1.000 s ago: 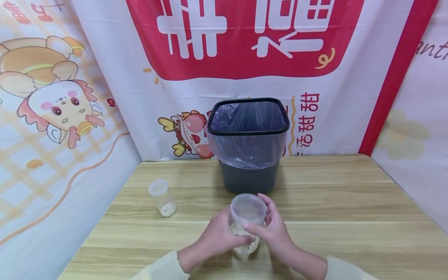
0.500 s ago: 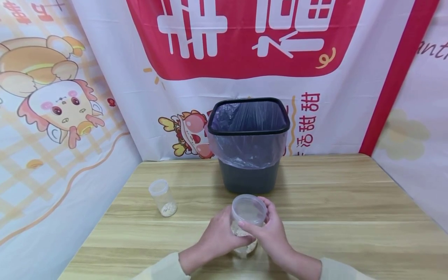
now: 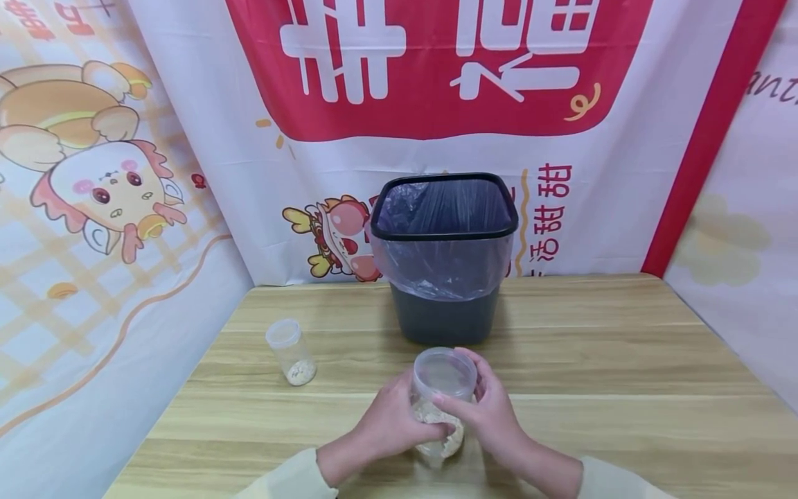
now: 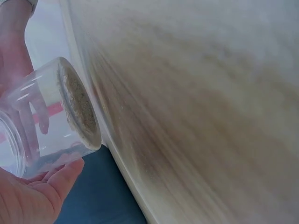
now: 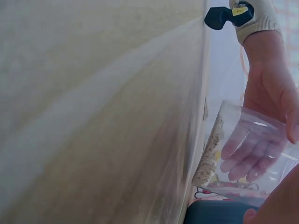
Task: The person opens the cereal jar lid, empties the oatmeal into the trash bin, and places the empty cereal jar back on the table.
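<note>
A clear plastic jar [image 3: 427,410] with pale flakes inside stands between my hands at the front middle of the table. Curled round its body from the left side is my left hand [image 3: 389,421]. My right hand [image 3: 495,416] grips the round translucent lid [image 3: 444,372] at its rim, thumb in front. The flakes [image 4: 78,105] lie in a layer over the jar's bottom in the left wrist view. From the right wrist view, the left hand's fingers [image 5: 250,158] show through the clear wall. Whether the jar's base touches the table is unclear.
A second, smaller clear jar [image 3: 290,353] with pale flakes stands at the left of the wooden table [image 3: 592,346]. Behind my hands is a dark bin [image 3: 445,322] lined with a translucent bag. Printed cloth [image 3: 312,173] hangs at the back and sides.
My right hand has shifted slightly round the lid, its thumb moving left and then back right. Both hands keep hold, and the jar stays almost in place.
</note>
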### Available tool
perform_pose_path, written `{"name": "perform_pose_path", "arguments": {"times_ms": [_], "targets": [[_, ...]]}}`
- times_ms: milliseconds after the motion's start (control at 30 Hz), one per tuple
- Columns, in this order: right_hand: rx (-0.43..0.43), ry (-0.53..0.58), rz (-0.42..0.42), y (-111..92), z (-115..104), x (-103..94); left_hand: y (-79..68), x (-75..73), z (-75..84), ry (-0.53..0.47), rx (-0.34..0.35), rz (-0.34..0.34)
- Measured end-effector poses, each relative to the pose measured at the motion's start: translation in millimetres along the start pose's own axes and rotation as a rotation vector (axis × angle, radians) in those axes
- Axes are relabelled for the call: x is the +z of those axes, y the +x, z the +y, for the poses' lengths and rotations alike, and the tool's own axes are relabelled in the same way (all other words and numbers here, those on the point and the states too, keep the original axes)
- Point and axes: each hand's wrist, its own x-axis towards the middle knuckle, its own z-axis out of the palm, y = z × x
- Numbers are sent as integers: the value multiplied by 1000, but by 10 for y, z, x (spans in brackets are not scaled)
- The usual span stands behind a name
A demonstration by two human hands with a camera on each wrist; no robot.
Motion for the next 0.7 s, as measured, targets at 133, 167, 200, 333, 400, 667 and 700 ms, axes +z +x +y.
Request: {"name": "perform_pose_path", "arguments": {"times_ms": [133, 167, 200, 333, 400, 667, 700], "targets": [[-51, 13, -55, 23, 23, -49, 1, -1, -6, -75, -14, -38], [-66, 17, -72, 29, 31, -62, 0, -2, -7, -104, -22, -53], [-78, 22, -89, 34, 38, -75, -1, -4, -10, -135, -27, -67], [-103, 45, -149, 49, 61, -113, 5, -11, -19, -222, -30, -110], [-111, 66, -173, 54, 69, -123, 9, -11, -22, -225, -19, -113], [-78, 46, -85, -8, -1, -46, -12, 4, 34, -65, -36, -20], [-64, 32, -56, -23, -12, -23, -16, 8, 45, -41, -44, -4]]}}
